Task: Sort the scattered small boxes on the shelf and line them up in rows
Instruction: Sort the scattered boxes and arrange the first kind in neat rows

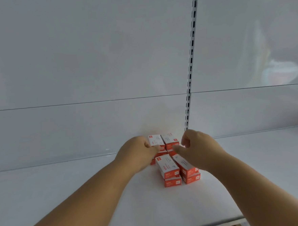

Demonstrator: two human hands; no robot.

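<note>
A single wide-angle view from a camera worn on a person's head, looking forward and slightly down onto a white shelf (80, 197). The camera sits close, at arm's length from the shelf's back edge, so both forearms stretch in from the bottom corners of the picture. The white back panel (87, 55) fills the upper two thirds, its lines bowed by the lens. A slotted upright (191, 57) runs down right of centre. The shelf's front edge crosses the bottom right corner. No second view shares this scene.
</note>
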